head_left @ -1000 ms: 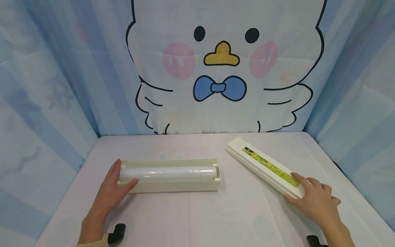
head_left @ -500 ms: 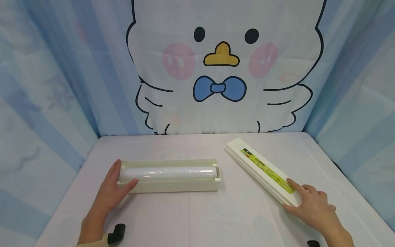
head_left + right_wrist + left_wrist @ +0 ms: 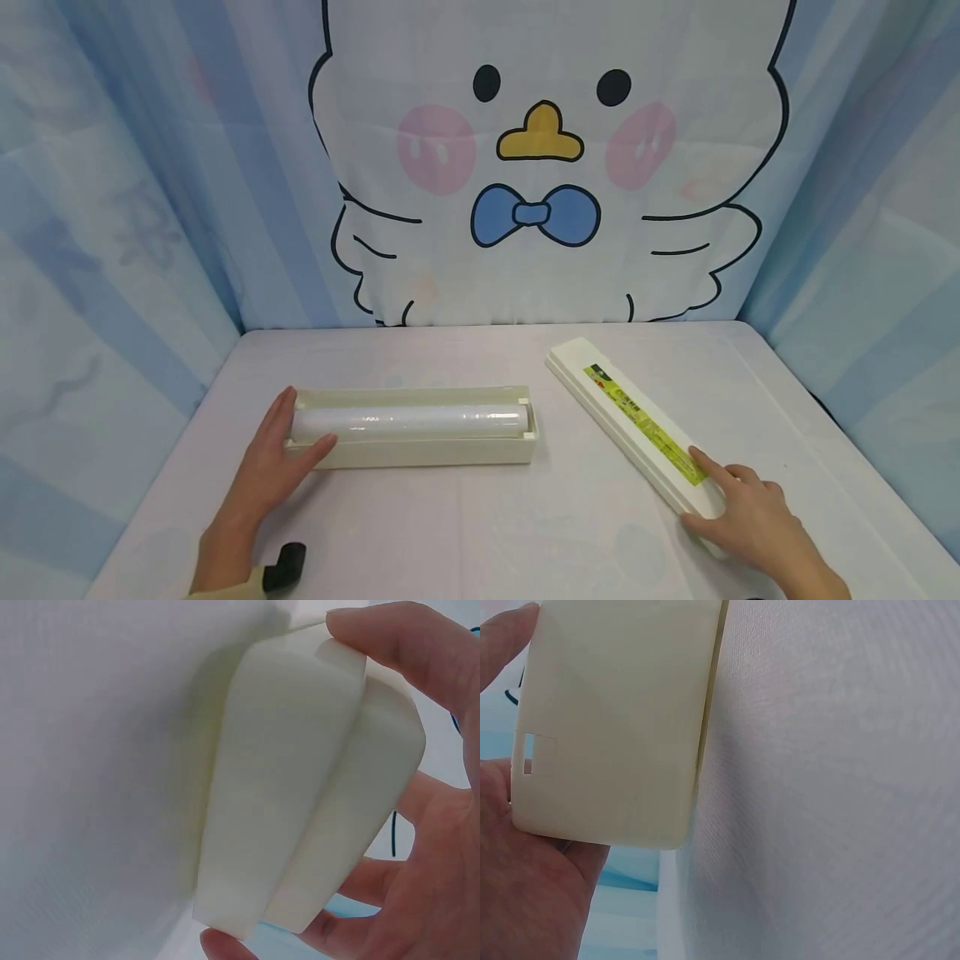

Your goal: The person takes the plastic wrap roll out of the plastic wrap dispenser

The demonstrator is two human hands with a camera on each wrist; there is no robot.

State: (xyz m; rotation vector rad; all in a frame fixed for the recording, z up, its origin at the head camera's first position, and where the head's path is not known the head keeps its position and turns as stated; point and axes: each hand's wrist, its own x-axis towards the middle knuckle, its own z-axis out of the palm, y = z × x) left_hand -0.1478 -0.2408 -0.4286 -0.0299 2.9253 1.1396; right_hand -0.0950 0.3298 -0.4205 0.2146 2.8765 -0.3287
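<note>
An open, cream-coloured cling film box (image 3: 435, 453) sits on the left half of the table with a shiny roll of cling film (image 3: 420, 422) inside. My left hand (image 3: 264, 473) grips its left end, thumb at the front wall and fingers round the back; the left wrist view shows the box's end wall (image 3: 619, 735). To the right, a long pale lid (image 3: 633, 421) with a yellow-green label lies slantwise. My right hand (image 3: 752, 518) holds its near end between thumb and fingers. In the right wrist view, the lid's stepped end (image 3: 281, 780) sits within the grip.
Both things rest on a table (image 3: 525, 533) under a pale cloth. A printed curtain (image 3: 540, 275) with a cartoon bird rises at its back edge. Blue-and-white curtains (image 3: 112, 275) hang at either side. A black strap piece (image 3: 285, 567) is at the left wrist.
My right hand has drawn the lid's near end toward me and slightly left, so the lid lies at a steeper slant. The left hand and the box have stayed put.
</note>
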